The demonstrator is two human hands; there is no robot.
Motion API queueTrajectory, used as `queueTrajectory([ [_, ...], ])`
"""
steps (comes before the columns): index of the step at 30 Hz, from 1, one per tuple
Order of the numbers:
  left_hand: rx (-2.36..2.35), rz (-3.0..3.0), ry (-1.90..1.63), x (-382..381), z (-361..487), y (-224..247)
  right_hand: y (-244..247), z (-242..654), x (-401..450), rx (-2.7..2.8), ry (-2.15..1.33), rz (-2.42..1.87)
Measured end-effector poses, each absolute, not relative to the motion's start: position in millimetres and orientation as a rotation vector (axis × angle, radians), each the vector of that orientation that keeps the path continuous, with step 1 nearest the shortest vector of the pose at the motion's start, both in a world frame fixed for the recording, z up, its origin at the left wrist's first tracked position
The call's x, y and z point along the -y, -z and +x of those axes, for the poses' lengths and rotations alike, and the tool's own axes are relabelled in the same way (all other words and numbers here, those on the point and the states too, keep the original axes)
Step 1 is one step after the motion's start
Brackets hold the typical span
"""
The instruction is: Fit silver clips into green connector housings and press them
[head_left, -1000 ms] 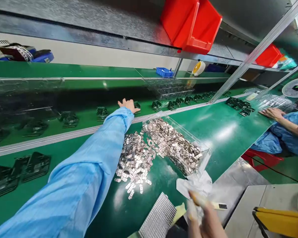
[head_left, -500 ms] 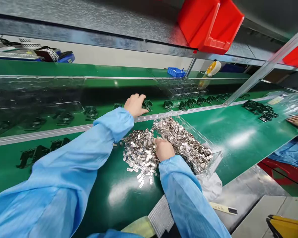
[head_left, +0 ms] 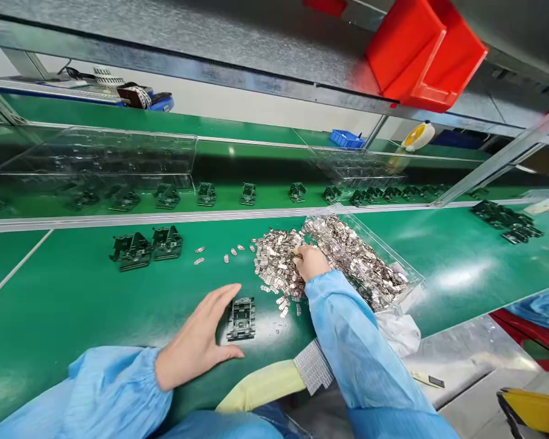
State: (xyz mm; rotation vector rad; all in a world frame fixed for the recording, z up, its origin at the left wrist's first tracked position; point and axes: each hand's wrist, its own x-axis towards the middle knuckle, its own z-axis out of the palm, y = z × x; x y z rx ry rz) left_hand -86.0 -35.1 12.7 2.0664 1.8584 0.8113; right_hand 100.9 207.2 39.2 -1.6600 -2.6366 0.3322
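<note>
A small green circuit board [head_left: 241, 318] lies on the green work surface in front of me. My left hand [head_left: 204, 335] curves around its left side, thumb and fingers spread apart; whether they touch it I cannot tell. My right hand [head_left: 312, 262] reaches into a heap of small silvery metal pieces [head_left: 277, 259], its fingertips pinched together at the heap's right side. What lies between those fingertips is too small to make out. Right beside that hand, a clear plastic tray [head_left: 416, 286] holds many more such pieces.
Several boards [head_left: 205, 194] sit in a row on the belt beyond the metal rail [head_left: 219, 214]. More boards [head_left: 132, 251] stand at left, with a dark pile of them [head_left: 503, 219] at right. A red bin [head_left: 425, 55] hangs over the shelf edge.
My left hand has come back from the row of boards on the belt toward me, where a board now lies beside it. My right hand stays at the heap. The view has shifted.
</note>
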Motion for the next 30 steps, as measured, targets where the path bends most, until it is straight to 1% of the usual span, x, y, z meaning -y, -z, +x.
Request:
queueTrajectory([
  [4,-1.854,1.964,-0.824,36.3,-95.3,-3.3,-35.5,97.7,-207.3,2.58,-0.352,-1.69],
  [8,-1.787,1.931,-0.855,29.8,-94.9,-6.0,-28.9,93.4,-212.3,2.489,-0.423,-1.721],
  [11,-1.698,1.816,-1.011,26.1,-91.3,-9.4,-25.5,92.4,-214.7,2.392,-0.531,-1.692],
  [15,-1.432,1.248,-1.311,18.2,-81.9,-6.1,-37.9,100.5,-202.8,2.203,-0.733,-1.552],
  [18,-1.165,0.882,-1.424,6.1,-67.8,-4.4,-56.0,117.9,-172.4,2.056,-0.948,-1.381],
  [21,-1.006,0.768,-1.49,-7.6,-46.4,-10.1,-67.9,142.2,-126.7,1.928,-1.094,-1.247],
  [25,-0.905,0.699,-1.416,-18.8,-15.2,-19.5,-65.6,169.9,-67.6,1.609,-1.266,-1.128],
  [27,-0.881,0.72,-1.373,-19.8,-3.9,-19.4,-60.2,179.6,-45.8,1.454,-1.287,-1.138],
  [30,-0.853,0.826,-1.336,-15.4,4.7,-14.4,-53.4,189.9,-21.8,1.441,-1.195,-1.253],
])
